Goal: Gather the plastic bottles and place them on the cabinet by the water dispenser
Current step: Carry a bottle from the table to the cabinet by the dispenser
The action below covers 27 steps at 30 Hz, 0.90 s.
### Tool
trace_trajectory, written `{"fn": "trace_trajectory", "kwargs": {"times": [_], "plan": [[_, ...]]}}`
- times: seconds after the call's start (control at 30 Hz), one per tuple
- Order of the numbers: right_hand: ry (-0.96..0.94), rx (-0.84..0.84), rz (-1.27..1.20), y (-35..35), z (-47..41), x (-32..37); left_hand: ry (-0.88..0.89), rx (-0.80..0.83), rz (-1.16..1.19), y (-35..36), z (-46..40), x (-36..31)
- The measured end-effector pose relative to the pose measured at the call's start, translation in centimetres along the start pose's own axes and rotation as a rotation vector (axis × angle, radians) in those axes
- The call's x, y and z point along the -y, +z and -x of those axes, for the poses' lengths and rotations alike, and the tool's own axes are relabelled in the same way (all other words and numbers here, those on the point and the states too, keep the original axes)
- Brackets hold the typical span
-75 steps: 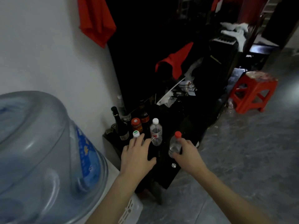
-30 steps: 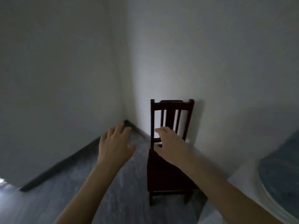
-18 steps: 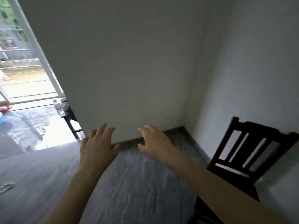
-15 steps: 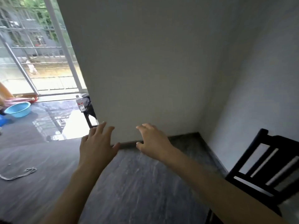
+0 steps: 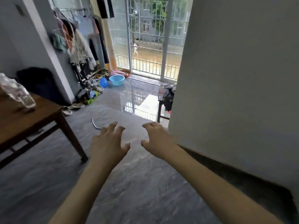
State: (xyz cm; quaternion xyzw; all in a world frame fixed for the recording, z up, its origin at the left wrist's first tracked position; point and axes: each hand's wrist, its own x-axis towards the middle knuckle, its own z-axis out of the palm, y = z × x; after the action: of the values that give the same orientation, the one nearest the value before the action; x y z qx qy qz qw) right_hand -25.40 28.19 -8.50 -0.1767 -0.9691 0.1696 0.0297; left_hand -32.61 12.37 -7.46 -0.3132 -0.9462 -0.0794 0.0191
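Both hands are reaching forward at centre frame, holding nothing: the left hand [image 5: 108,143] and right hand [image 5: 157,138] with fingers loosely spread. One plastic bottle [image 5: 17,92] is standing on the wooden table [image 5: 32,117] at left; another bottle [image 5: 160,92] is sitting on a dark stool [image 5: 160,110] right of centre.

Both grips empty over floor; bottle [image 5: 17,92] on table [image 5: 32,117], another bottle [image 5: 160,92] on stool [image 5: 160,110].

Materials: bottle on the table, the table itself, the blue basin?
Bottle: clear, thin plastic by the look; see-through, crinkled wall, though blurred.
Table: dark-stained wood, likely; brown top, satin sheen.
Basin: light blue plastic, probably; smooth, uniform colour.
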Motion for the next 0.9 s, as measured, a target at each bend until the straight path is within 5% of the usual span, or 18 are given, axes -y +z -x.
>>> {"fn": "trace_trajectory", "kwargs": {"times": [0.47,0.9], "plan": [[-0.35,0.076,-0.038,-0.5,-16.2,-0.5,-0.364,-0.045,-0.024,0.3,-10.3,2.5],[-0.463,0.152,-0.035,0.4,-27.7,-0.3,-0.515,-0.037,0.01,1.5,-19.0,5.6]]}}
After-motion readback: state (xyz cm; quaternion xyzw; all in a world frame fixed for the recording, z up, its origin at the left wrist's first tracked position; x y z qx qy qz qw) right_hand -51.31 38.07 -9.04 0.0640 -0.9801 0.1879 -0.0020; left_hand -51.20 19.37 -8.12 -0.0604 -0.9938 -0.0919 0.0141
